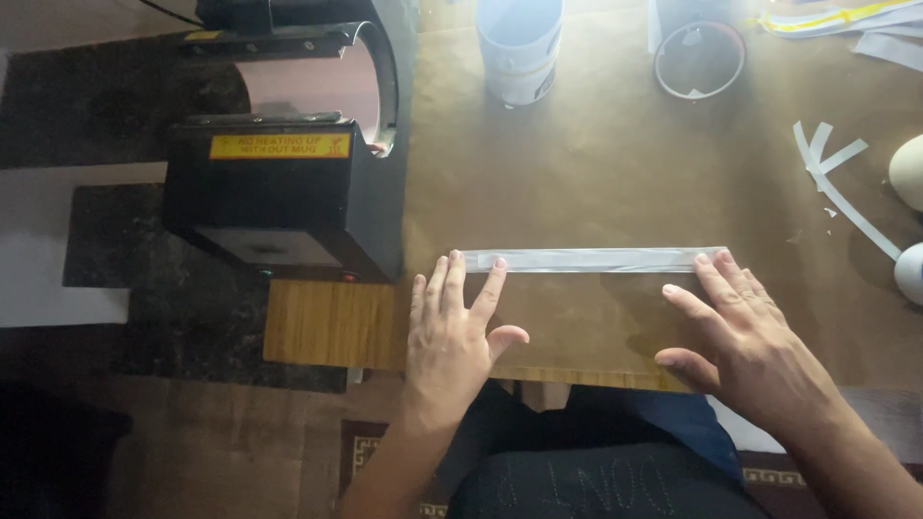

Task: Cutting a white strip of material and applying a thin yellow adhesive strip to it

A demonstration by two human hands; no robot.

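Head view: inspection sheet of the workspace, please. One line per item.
Surface: table covered in brown paper; bare wood edge shows at the near left.
Job's things: long white strip lying flat, crosswise, near the table's front edge.
Clutter: white mug and clear round lid at the back; loose white paper strips on the right.
Hands: left hand flat, fingertips on the strip's left end; right hand flat, fingertips on its right end.
Cables: one dark cable behind the black mug press, top left.
Surroundings: dark patterned rug beside the table.
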